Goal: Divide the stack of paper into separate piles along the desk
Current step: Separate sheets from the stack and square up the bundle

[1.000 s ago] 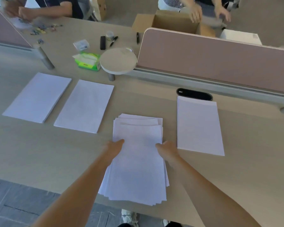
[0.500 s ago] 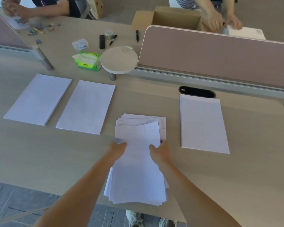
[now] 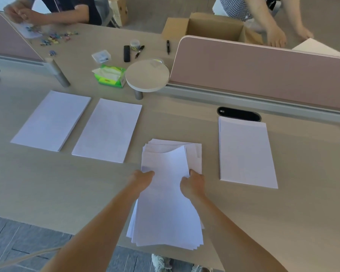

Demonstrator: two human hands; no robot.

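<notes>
A loose, fanned stack of white paper (image 3: 166,211) lies in front of me and overhangs the near desk edge. My left hand (image 3: 141,179) grips the left edge of the top sheets. My right hand (image 3: 192,184) pinches their right edge. The gripped sheets bow upward at their far end, above the rest of the stack. Three neat piles lie apart on the desk (image 3: 47,183): a far-left pile (image 3: 51,120), a middle-left pile (image 3: 108,130) and a right pile (image 3: 245,152).
A green tissue box (image 3: 109,76), a round raised shelf (image 3: 147,75), pens and small clips sit behind the piles. A pink divider (image 3: 263,71) and a black cable slot (image 3: 238,114) border the right pile. Two other people work beyond, beside a cardboard box (image 3: 210,26).
Both hands have closed inward on the top sheets of the stack. Those sheets have slid toward me and now bow upward at the far end.
</notes>
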